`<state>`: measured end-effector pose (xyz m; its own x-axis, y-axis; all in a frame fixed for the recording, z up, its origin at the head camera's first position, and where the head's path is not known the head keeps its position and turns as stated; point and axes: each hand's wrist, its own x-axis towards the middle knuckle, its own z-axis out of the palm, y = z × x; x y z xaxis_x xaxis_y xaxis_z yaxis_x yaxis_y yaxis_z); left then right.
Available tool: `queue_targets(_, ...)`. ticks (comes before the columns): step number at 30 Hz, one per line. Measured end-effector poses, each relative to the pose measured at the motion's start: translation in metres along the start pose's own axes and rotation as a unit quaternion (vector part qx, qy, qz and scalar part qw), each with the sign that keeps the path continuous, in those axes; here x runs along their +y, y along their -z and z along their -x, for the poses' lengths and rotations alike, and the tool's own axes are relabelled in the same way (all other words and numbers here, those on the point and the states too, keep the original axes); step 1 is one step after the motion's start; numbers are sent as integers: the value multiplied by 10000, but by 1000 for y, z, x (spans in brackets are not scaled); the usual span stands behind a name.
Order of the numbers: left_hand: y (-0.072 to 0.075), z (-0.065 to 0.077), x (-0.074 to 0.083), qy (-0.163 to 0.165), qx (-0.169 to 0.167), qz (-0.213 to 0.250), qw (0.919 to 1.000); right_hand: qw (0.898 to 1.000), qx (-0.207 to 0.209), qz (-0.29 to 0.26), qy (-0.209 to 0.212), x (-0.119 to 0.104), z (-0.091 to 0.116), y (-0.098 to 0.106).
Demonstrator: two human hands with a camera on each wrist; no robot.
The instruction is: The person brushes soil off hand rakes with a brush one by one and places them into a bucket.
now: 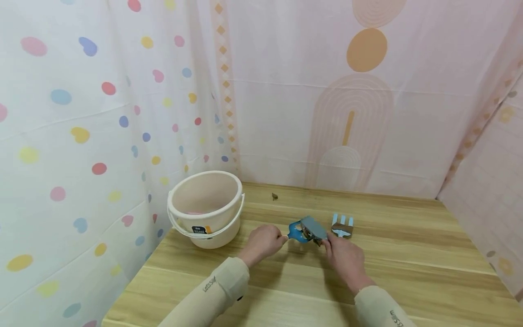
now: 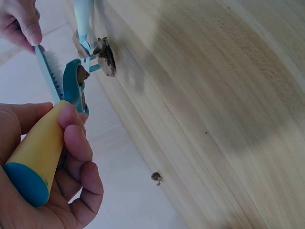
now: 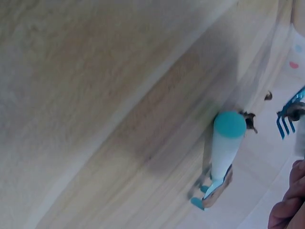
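Observation:
My left hand (image 1: 264,243) grips the yellow handle (image 2: 39,150) of a small garden hand rake, whose blue head (image 1: 297,231) carries bits of dry leaf. In my right hand (image 1: 347,258) is a small brush (image 1: 313,227), held with its grey-green back up. Its pale bristles (image 2: 53,67) face the rake head, with brown leaf pieces between the two. To the right lies a light-blue hand fork (image 1: 342,225) with a dry leaf across its prongs. The right wrist view shows the fork's white handle (image 3: 225,152) with a teal end; only a few right fingers (image 3: 286,205) appear there.
A cream bucket (image 1: 206,211) with its handle hanging down in front stands at the left of the wooden table (image 1: 408,254). Something pink shows inside it. One small curled dry leaf (image 1: 274,196) lies near the back edge. Patterned curtains (image 1: 278,127) hang behind and at both sides.

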<state>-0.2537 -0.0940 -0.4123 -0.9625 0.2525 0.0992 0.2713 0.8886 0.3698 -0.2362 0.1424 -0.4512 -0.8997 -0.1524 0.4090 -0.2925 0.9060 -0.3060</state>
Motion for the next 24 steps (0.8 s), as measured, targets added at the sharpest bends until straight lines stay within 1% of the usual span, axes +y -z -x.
queue_targets(4,0,2,-3,44,46,-7,10000,9989,-173,107,-430,8,0,9)
queue_targets(6,1,2,-4,90,68,-12,9999,9982,-126,86,-586,10,0,11)
queue_targets(7,1,2,-5,102,86,-25,9999,9983,-56,55,-583,10,0,12)
queue_targets(9,2,2,-5,113,86,-14,9999,9992,114,-39,-386,8,0,11)
queue_targets(11,3,1,-5,97,78,1,9999,9997,252,-69,-2,4,0,8)
queue_targets(13,3,-1,-5,74,109,-10,9999,9985,293,-2,471,0,0,3)
queue_targets(14,3,-2,-4,66,118,-9,9999,9976,279,41,634,-2,0,1)
queue_targets(15,2,-2,-4,65,120,-18,9999,9971,243,95,710,-3,0,-2)
queue_targets(17,2,-3,-4,71,136,-66,9999,9973,138,208,690,-4,1,-5)
queue_targets(19,3,-2,-5,89,143,-113,9998,9978,139,333,550,-4,2,-6)
queue_targets(21,3,-2,-3,106,103,-131,9998,9979,193,458,406,-2,3,-6)
queue_targets(24,4,-1,0,117,51,-149,9998,9960,375,683,449,1,4,-5)
